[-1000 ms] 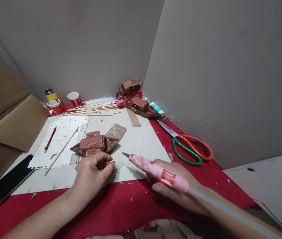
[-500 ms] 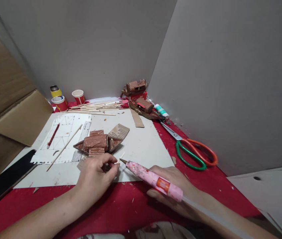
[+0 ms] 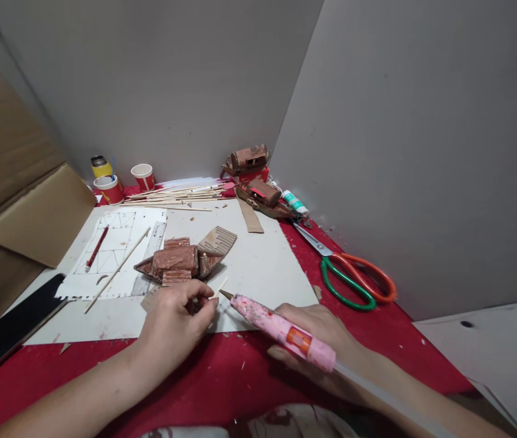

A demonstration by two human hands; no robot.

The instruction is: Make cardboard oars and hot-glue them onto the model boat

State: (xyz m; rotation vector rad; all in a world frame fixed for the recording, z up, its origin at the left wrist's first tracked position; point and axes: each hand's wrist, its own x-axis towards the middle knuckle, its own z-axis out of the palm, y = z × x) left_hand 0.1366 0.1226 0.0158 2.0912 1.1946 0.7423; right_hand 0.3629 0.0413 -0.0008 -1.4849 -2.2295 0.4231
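Observation:
My left hand point(image 3: 179, 319) pinches a short pale wooden stick point(image 3: 221, 287) between thumb and fingertips. Wrapped round a pink hot glue gun point(image 3: 263, 319), my right hand point(image 3: 315, 340) holds its dark nozzle right by the stick; whether the two touch I cannot tell. A clear glue stick point(image 3: 377, 392) runs out of the gun's back end. Just beyond my left hand lies a brown model boat point(image 3: 176, 260) with a rounded cabin and slatted side pieces. A piece of comb-cut cardboard point(image 3: 218, 241) sits at its right end.
Large scissors point(image 3: 350, 277) lie at the right. Two more model boats point(image 3: 263, 193) stand at the back, near a bundle of wooden sticks point(image 3: 176, 196) and paper cups point(image 3: 143, 176). At left are a drawing sheet point(image 3: 117, 243), a red pen point(image 3: 97, 248), a phone point(image 3: 16, 325) and a cardboard box point(image 3: 21, 225).
Hardly anything differs. Both hands keep their holds on the stick and the glue gun, and the whole view has shifted very slightly.

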